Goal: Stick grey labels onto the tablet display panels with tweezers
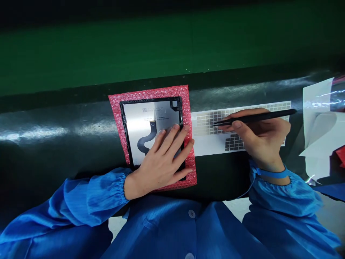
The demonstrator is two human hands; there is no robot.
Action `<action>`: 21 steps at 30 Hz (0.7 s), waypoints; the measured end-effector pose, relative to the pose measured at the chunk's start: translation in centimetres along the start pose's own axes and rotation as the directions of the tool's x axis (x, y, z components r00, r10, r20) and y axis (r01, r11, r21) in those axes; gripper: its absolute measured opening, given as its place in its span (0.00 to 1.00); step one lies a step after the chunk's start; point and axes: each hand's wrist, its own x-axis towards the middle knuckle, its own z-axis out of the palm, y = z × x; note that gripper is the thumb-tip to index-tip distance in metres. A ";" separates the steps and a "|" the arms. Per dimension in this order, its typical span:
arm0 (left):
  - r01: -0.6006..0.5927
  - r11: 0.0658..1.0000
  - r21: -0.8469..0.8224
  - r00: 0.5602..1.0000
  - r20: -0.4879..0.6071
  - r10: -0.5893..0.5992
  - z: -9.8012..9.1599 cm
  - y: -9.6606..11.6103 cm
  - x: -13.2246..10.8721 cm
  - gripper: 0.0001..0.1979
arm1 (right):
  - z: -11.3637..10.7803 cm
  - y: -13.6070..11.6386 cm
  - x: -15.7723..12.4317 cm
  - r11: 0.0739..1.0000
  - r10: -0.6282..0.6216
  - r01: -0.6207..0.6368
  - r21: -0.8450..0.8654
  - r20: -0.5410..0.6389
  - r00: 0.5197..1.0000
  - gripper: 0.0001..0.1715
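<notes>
My left hand [164, 162] lies spread on a black-framed tablet display panel [142, 124], holding it down with its fingers apart. The panel's silver back carries a printed label and a dark, curving flex cable [147, 138], partly hidden under my fingers. Beneath the panel is a pink bubble-wrap sheet [151, 92]. My right hand [258, 140] grips black tweezers [258, 117], whose tips sit just above a sticker sheet [207, 122] with rows of small dark squares. I cannot tell whether the tips touch the sheet.
The panel and sheet lie on a dark, glossy curved mat [67, 133], with a green surface [134, 46] beyond it. Translucent white sheets [320, 108] and a red item [341, 154] lie at the right. I wear blue sleeves and a blue wrist strap [272, 173].
</notes>
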 end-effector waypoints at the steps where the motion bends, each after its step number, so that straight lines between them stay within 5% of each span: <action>1: -0.006 1.000 0.010 1.000 0.009 0.006 -0.1 0.1 0.3 0.38 | 0.6 -0.3 -0.1 1.000 -0.012 0.012 0.001 0.011 1.000 0.07; 7: -0.019 0.999 0.042 0.995 0.096 0.015 -0.3 -0.2 1.5 0.43 | 3.1 0.5 -0.3 0.999 -0.051 0.052 -0.012 0.064 0.997 0.09; 21: -0.023 0.999 0.032 0.995 0.100 0.020 0.1 -0.5 1.4 0.42 | 2.6 1.3 -0.3 0.997 -0.077 0.078 -0.011 0.104 0.992 0.10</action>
